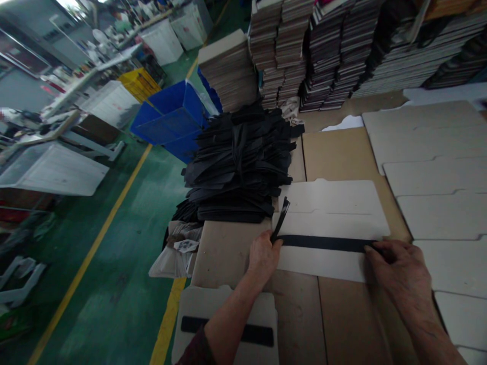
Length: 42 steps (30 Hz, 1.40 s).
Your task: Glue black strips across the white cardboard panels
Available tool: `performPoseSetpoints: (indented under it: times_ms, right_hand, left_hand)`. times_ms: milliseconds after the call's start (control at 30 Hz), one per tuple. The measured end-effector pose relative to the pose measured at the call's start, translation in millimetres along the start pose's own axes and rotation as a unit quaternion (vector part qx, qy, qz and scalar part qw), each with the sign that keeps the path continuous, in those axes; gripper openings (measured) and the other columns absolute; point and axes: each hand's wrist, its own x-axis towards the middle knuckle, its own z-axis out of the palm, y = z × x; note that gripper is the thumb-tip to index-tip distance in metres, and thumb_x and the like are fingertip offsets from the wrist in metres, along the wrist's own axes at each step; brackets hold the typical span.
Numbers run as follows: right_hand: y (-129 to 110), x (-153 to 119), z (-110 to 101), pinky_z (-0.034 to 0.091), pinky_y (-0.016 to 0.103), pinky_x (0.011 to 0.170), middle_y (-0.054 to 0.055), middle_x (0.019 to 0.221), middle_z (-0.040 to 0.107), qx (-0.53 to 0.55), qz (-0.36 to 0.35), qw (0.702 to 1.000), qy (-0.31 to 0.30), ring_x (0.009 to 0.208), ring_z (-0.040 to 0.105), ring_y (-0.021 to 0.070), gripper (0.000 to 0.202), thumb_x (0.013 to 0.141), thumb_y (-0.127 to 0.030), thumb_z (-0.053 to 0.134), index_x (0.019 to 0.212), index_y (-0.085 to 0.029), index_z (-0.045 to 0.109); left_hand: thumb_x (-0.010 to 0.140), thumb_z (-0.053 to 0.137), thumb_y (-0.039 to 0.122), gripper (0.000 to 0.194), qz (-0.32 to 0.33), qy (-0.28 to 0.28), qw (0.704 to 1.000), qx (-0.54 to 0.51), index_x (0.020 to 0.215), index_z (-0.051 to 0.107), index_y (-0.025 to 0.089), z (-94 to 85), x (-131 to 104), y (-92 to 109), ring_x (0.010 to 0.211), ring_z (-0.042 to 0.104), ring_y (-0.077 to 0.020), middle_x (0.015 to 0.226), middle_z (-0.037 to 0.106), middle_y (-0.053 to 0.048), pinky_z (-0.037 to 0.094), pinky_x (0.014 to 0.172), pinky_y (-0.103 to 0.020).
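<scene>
A black strip [327, 244] lies stretched across a pale board [331, 223] on the cardboard-covered table. My left hand [264, 256] pinches the strip's left end, and several more thin black strips [280, 219] stick up from between its fingers. At the other end, the thumb and fingers of my right hand [401, 271] are closed on the same strip. Under my left forearm is another board [224, 304] with a black strip across it. A large pile of black strips [239, 162] sits beyond my left hand.
Overlapping pale boards [437, 213] cover the right side of the table [232, 248]. Tall stacks of boards [281, 40] stand at the back. Blue bins [171, 116] are behind the black pile at left. Green floor [125, 243] with yellow lines runs along the table's left edge.
</scene>
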Motion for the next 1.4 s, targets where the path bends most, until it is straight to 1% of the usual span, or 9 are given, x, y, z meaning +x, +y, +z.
performPoseSetpoints:
  times_ms: [267,400,600,700,800,967,1067,1167,1400]
  right_hand:
    - [0,-1,0,0.048,0.045,0.087,0.011,0.105,0.058,-0.006,-0.030,1.000,0.003,0.098,0.056,0.0288,0.031,0.074,-0.051,0.053,0.082,-0.023,0.063]
    - [0,0,0,0.048,0.044,0.080,0.010,0.103,0.056,-0.012,-0.006,1.000,-0.001,0.086,0.056,0.0257,0.032,0.072,-0.051,0.053,0.083,-0.023,0.064]
    - [1,0,1,0.048,0.044,0.082,0.010,0.106,0.056,-0.005,0.001,1.000,0.006,0.089,0.056,0.0265,0.033,0.070,-0.052,0.053,0.082,-0.023,0.064]
    - [1,0,3,0.049,0.043,0.080,0.011,0.104,0.055,-0.008,-0.021,1.000,0.008,0.089,0.055,0.0266,0.033,0.072,-0.051,0.053,0.084,-0.022,0.064]
    - [0,0,4,0.048,0.041,0.079,0.011,0.098,0.058,-0.013,-0.061,0.998,-0.016,0.086,0.057,0.0257,0.030,0.077,-0.045,0.048,0.085,-0.021,0.064]
    - [-3,4,-2,0.048,0.038,0.082,0.009,0.097,0.067,-0.025,-0.077,0.994,-0.080,0.086,0.061,0.0240,0.027,0.082,-0.038,0.045,0.092,-0.021,0.065]
    - [-7,8,-6,0.047,0.036,0.080,0.008,0.099,0.067,-0.035,-0.054,0.991,-0.118,0.084,0.062,0.0227,0.028,0.084,-0.042,0.047,0.093,-0.022,0.065]
    - [-12,12,-9,0.046,0.035,0.076,0.007,0.092,0.065,-0.031,-0.052,0.989,-0.138,0.079,0.061,0.0215,0.028,0.082,-0.047,0.052,0.085,-0.021,0.062]
    - [-15,17,-4,0.043,0.033,0.067,0.005,0.082,0.056,-0.037,-0.070,0.988,-0.130,0.072,0.054,0.0195,0.021,0.079,-0.043,0.054,0.075,-0.024,0.050]
  left_hand:
    - [0.088,0.059,0.031,0.032,-0.007,0.002,1.000,0.025,0.115,0.065,0.016,2.2,3,3,0.103,0.067,-0.0255,0.110,0.072,-0.013,0.047,0.086,-0.029]
    - [0.086,0.061,0.032,0.031,-0.007,0.012,0.999,0.036,0.113,0.065,0.017,5.5,4,2,0.101,0.067,-0.0264,0.109,0.072,-0.013,0.047,0.084,-0.030]
    - [0.085,0.062,0.034,0.029,-0.010,0.028,0.999,0.041,0.110,0.064,0.018,11.2,6,-2,0.095,0.068,-0.0258,0.101,0.073,-0.011,0.048,0.079,-0.030]
    - [0.083,0.064,0.032,0.036,0.005,0.057,0.997,0.048,0.116,0.060,0.017,11.0,6,-2,0.101,0.065,-0.0253,0.111,0.069,-0.012,0.047,0.086,-0.030]
    - [0.085,0.061,0.025,0.030,0.035,0.063,0.994,0.083,0.115,0.060,0.020,9.7,1,3,0.106,0.062,-0.0236,0.120,0.063,-0.010,0.044,0.091,-0.029]
    - [0.084,0.057,0.016,0.019,0.068,0.011,0.993,0.099,0.100,0.064,0.023,11.7,-5,14,0.096,0.065,-0.0223,0.113,0.066,-0.008,0.045,0.084,-0.029]
    - [0.085,0.059,0.027,0.011,0.057,0.022,0.993,0.102,0.094,0.062,0.021,14.7,-3,18,0.090,0.066,-0.0230,0.107,0.067,-0.009,0.046,0.077,-0.030]
    - [0.086,0.061,0.041,0.021,0.047,0.020,0.993,0.110,0.088,0.061,0.020,16.3,2,19,0.085,0.066,-0.0227,0.101,0.067,-0.009,0.045,0.072,-0.030]
    - [0.087,0.061,0.044,0.027,0.038,0.003,0.993,0.112,0.099,0.061,0.020,20.1,9,17,0.097,0.065,-0.0226,0.115,0.063,-0.010,0.045,0.080,-0.028]
